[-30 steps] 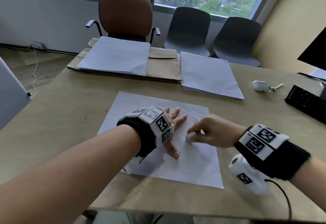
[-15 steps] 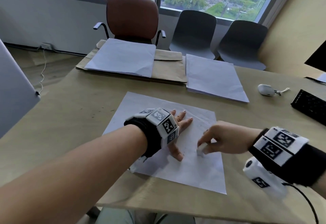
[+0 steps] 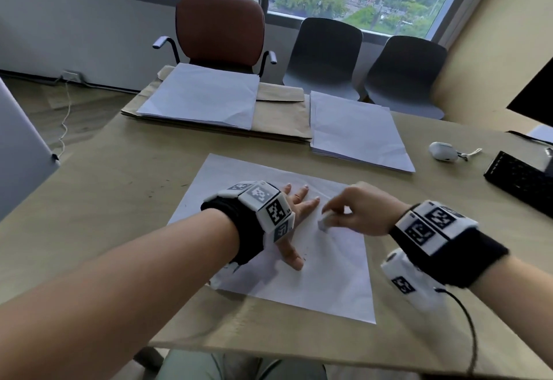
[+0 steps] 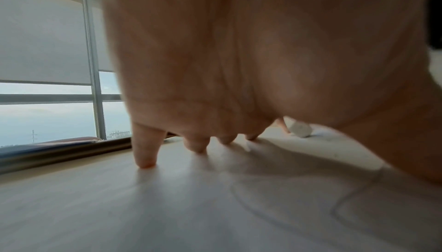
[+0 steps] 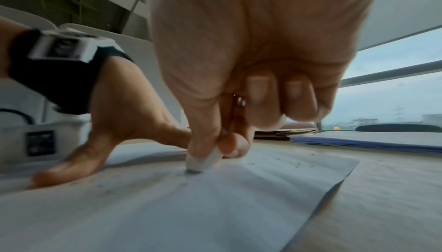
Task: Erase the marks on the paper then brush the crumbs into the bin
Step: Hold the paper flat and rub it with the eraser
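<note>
A white sheet of paper point(image 3: 329, 278) lies on the tan table in front of me. My left hand point(image 3: 294, 218) presses flat on it with fingers spread point(image 4: 146, 154), holding it down. Just to its right, my right hand point(image 3: 356, 212) pinches a small white eraser point(image 3: 324, 224) between thumb and fingers, its tip against the paper point(image 5: 167, 208). The eraser point(image 5: 202, 162) shows dark smudges and grey crumbs around it. Faint pencil lines run on the paper point(image 4: 263, 208) near my left palm; the eraser point(image 4: 300, 129) shows beyond the fingers. No bin is in view.
Stacks of paper point(image 3: 203, 98) point(image 3: 356, 134) on brown envelopes lie at the table's far side. A white earbud case point(image 3: 443, 151) and a black keyboard point(image 3: 520, 182) sit at the right. Chairs stand behind the table; a laptop lid point(image 3: 21, 146) is at left.
My right hand with the eraser moved back and forth over the paper, now sitting closer to the left fingertips. The left hand stayed pressed in place. The head view shifted slightly.
</note>
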Action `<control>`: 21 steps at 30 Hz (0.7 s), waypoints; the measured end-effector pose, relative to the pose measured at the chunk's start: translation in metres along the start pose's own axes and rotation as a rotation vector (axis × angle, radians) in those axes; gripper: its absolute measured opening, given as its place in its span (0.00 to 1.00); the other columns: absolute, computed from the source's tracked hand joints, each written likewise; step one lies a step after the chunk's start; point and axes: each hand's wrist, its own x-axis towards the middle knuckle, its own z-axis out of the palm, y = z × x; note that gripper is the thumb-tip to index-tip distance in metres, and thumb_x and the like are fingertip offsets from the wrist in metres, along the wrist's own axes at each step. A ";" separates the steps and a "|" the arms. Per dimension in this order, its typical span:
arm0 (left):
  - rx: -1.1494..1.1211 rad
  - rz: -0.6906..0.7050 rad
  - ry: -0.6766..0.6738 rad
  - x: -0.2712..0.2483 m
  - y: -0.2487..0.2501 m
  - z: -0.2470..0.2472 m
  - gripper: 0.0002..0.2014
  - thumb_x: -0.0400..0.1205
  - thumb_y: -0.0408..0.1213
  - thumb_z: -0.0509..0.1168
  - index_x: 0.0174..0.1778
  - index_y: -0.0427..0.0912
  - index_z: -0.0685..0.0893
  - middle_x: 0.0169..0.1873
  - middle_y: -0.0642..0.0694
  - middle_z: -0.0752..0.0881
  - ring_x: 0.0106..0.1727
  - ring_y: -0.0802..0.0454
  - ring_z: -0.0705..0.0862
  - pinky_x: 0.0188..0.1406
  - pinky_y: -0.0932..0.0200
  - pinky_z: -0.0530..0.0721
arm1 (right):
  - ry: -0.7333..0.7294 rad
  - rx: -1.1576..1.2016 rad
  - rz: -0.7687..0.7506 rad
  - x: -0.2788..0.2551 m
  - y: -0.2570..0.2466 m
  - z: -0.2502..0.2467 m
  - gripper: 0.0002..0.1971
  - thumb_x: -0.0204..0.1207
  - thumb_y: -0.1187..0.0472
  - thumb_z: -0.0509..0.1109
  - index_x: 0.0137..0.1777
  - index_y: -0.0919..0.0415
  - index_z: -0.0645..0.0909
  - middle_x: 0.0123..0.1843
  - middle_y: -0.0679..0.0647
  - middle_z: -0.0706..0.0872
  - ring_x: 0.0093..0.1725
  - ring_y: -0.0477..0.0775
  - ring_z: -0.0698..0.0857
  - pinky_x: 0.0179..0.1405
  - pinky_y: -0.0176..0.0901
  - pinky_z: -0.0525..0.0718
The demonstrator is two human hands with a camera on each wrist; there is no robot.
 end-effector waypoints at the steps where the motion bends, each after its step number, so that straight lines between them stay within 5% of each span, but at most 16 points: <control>1: 0.000 -0.002 0.003 -0.001 0.000 0.000 0.62 0.67 0.63 0.72 0.81 0.52 0.30 0.82 0.48 0.31 0.83 0.40 0.35 0.79 0.33 0.44 | 0.043 0.012 0.003 0.000 0.000 0.003 0.12 0.72 0.45 0.69 0.47 0.51 0.87 0.31 0.47 0.81 0.34 0.46 0.74 0.46 0.43 0.78; 5: 0.035 -0.013 -0.008 0.002 0.000 0.001 0.63 0.66 0.65 0.72 0.80 0.54 0.29 0.81 0.50 0.30 0.83 0.41 0.34 0.78 0.32 0.45 | -0.147 0.002 -0.082 -0.029 -0.007 0.006 0.15 0.72 0.40 0.65 0.48 0.46 0.86 0.30 0.42 0.79 0.31 0.36 0.76 0.38 0.28 0.72; 7: 0.040 -0.010 -0.010 0.004 0.001 0.001 0.64 0.65 0.65 0.72 0.80 0.53 0.28 0.81 0.50 0.30 0.83 0.41 0.34 0.78 0.32 0.45 | -0.218 -0.012 -0.067 -0.032 -0.009 0.003 0.15 0.71 0.39 0.63 0.50 0.43 0.86 0.31 0.40 0.79 0.31 0.35 0.76 0.38 0.28 0.71; 10: 0.018 0.000 -0.001 0.000 0.001 0.000 0.63 0.67 0.64 0.72 0.80 0.53 0.29 0.82 0.48 0.31 0.83 0.41 0.34 0.78 0.32 0.45 | -0.046 -0.069 -0.001 -0.009 -0.008 0.000 0.12 0.74 0.47 0.66 0.46 0.52 0.86 0.33 0.47 0.81 0.32 0.45 0.76 0.43 0.43 0.79; 13: -0.020 0.011 0.012 -0.004 0.000 0.000 0.63 0.67 0.63 0.72 0.80 0.54 0.28 0.82 0.47 0.32 0.83 0.40 0.34 0.78 0.32 0.44 | 0.143 -0.064 0.046 0.006 -0.012 0.006 0.12 0.73 0.52 0.67 0.41 0.61 0.85 0.27 0.50 0.77 0.34 0.56 0.76 0.39 0.45 0.77; 17: 0.034 -0.007 0.009 0.002 -0.002 0.003 0.64 0.65 0.67 0.71 0.80 0.53 0.29 0.81 0.49 0.30 0.83 0.42 0.35 0.79 0.34 0.46 | -0.045 0.045 -0.193 -0.023 -0.028 0.014 0.13 0.74 0.51 0.64 0.42 0.56 0.87 0.27 0.50 0.78 0.31 0.47 0.72 0.33 0.30 0.70; 19: 0.043 -0.005 0.008 0.003 -0.002 0.004 0.64 0.64 0.67 0.71 0.80 0.53 0.28 0.81 0.49 0.30 0.83 0.41 0.35 0.79 0.34 0.46 | -0.167 0.056 -0.201 -0.027 -0.029 0.009 0.13 0.74 0.49 0.65 0.46 0.54 0.88 0.29 0.49 0.80 0.28 0.44 0.72 0.32 0.25 0.69; 21: 0.023 0.002 0.011 0.001 -0.001 0.003 0.64 0.65 0.65 0.71 0.80 0.53 0.29 0.82 0.49 0.31 0.83 0.41 0.35 0.78 0.33 0.46 | -0.127 0.030 -0.149 -0.014 -0.024 0.003 0.11 0.75 0.51 0.68 0.49 0.53 0.88 0.31 0.51 0.83 0.26 0.40 0.74 0.32 0.25 0.69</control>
